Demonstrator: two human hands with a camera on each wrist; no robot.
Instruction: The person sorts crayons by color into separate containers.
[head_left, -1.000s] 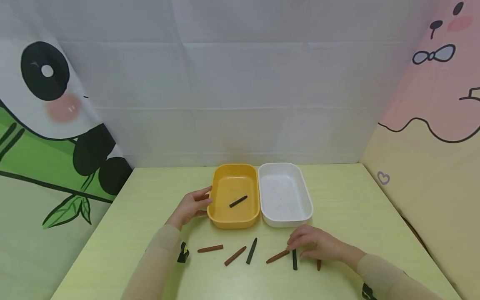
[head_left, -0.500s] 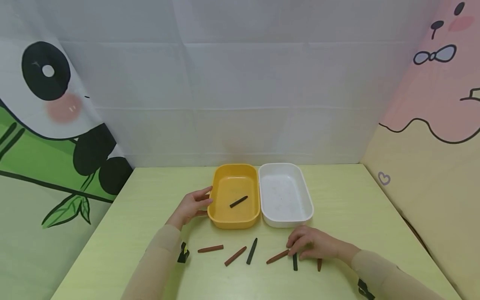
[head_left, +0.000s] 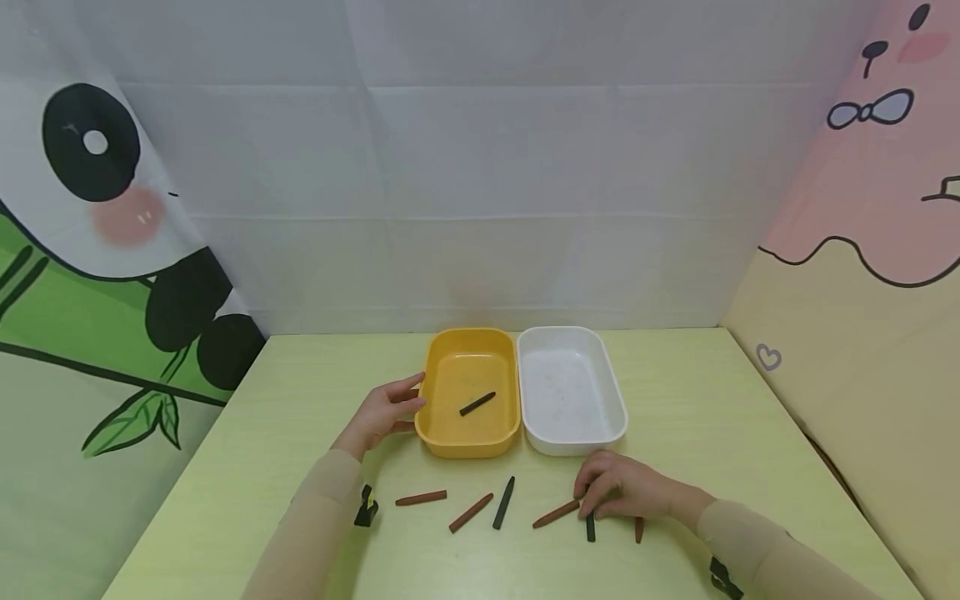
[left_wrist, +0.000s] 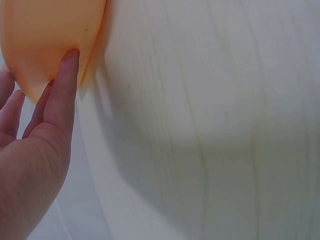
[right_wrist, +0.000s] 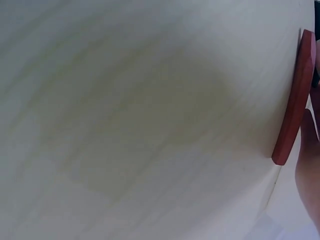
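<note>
My left hand (head_left: 381, 414) rests against the left side of a yellow tray (head_left: 420, 425), its fingers fairly straight. The left wrist view shows the fingers touching the tray's outer wall (left_wrist: 50, 25). A black crayon (head_left: 477, 403) lies inside that tray. In front of the white tray (head_left: 534, 437), my right hand (head_left: 630, 487) pinches the top of another black crayon (head_left: 591, 530) between thumb and finger; the fingers cover its upper part. Brown crayons lie on either side of this hand, one to the left (head_left: 556, 514) and one partly beneath it (head_left: 639, 531).
On the table (head_left: 450, 575) lie two more brown crayons, one at left (head_left: 421, 497) and one nearer the middle (head_left: 471, 512), beside a black crayon (head_left: 504, 502). Both trays stand side by side near the back wall (head_left: 480, 250). Printed cloths hang at both sides.
The right hand's fingers have closed in and lowered onto the black crayon, covering more of its top. The right forearm has shifted slightly left. The left hand and trays stay put.
</note>
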